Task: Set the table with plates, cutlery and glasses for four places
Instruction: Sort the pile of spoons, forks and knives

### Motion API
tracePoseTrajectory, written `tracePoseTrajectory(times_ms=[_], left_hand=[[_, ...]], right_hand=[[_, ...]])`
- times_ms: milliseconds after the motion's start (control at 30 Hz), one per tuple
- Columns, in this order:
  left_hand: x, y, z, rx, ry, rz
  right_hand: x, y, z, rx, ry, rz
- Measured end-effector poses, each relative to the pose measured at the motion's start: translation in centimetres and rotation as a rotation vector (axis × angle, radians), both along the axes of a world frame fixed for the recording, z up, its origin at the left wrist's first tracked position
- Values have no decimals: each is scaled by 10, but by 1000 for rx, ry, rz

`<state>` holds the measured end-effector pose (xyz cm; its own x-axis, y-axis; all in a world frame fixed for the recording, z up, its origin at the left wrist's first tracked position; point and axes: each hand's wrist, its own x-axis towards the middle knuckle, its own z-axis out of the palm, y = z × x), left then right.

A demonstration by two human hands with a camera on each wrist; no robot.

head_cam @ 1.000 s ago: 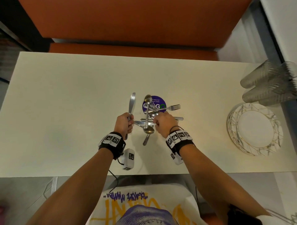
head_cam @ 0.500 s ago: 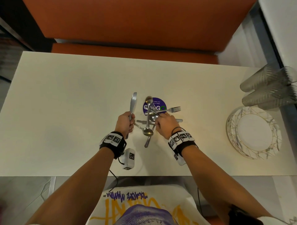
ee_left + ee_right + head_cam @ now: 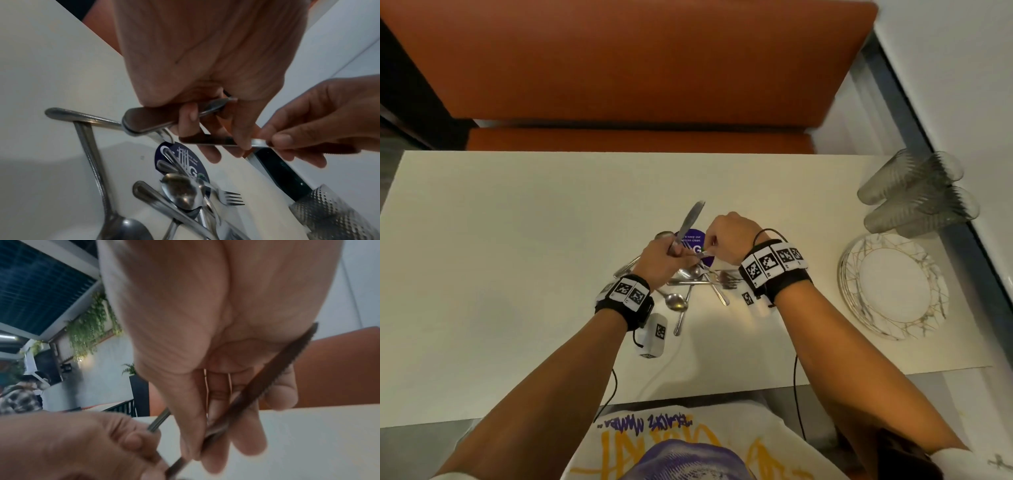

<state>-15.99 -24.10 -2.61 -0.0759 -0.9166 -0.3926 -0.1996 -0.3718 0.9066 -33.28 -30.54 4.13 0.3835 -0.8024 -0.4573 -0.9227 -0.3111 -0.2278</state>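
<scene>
My left hand grips a table knife by its handle, blade pointing away over the table. My right hand pinches a second knife near its neck. That knife's handle lies against my left fingers, below the first knife's handle. Its serrated blade runs back under my right palm. Under both hands, a loose pile of spoons, forks and knives lies on the cream table, partly over a round purple sticker.
A stack of patterned plates sits near the table's right edge. Several textured glasses stand behind it. An orange bench runs along the far side. A small white tagged box hangs at my left wrist.
My right hand has lifted a second knife off the pile and brought it up against my left hand. My left hand has risen and shifted right with its knife.
</scene>
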Motion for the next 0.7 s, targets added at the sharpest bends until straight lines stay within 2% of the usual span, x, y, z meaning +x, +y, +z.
tracePoseTrajectory(times_ms=[100, 233, 300, 400, 533, 700], left_hand=[[-5, -2, 4, -35, -10, 3], [0, -3, 9, 79, 105, 79], [7, -4, 7, 147, 126, 107], [16, -5, 2, 204, 65, 90], [20, -4, 5, 228, 24, 64], [24, -4, 5, 265, 60, 19]], right_hand=[[-3, -8, 16, -44, 39, 38], [-17, -22, 36, -53, 75, 58], [-24, -29, 43, -12, -25, 64], [-28, -36, 45, 12, -202, 55], [-23, -40, 44, 9, -299, 45], [-20, -45, 48, 123, -436, -48]])
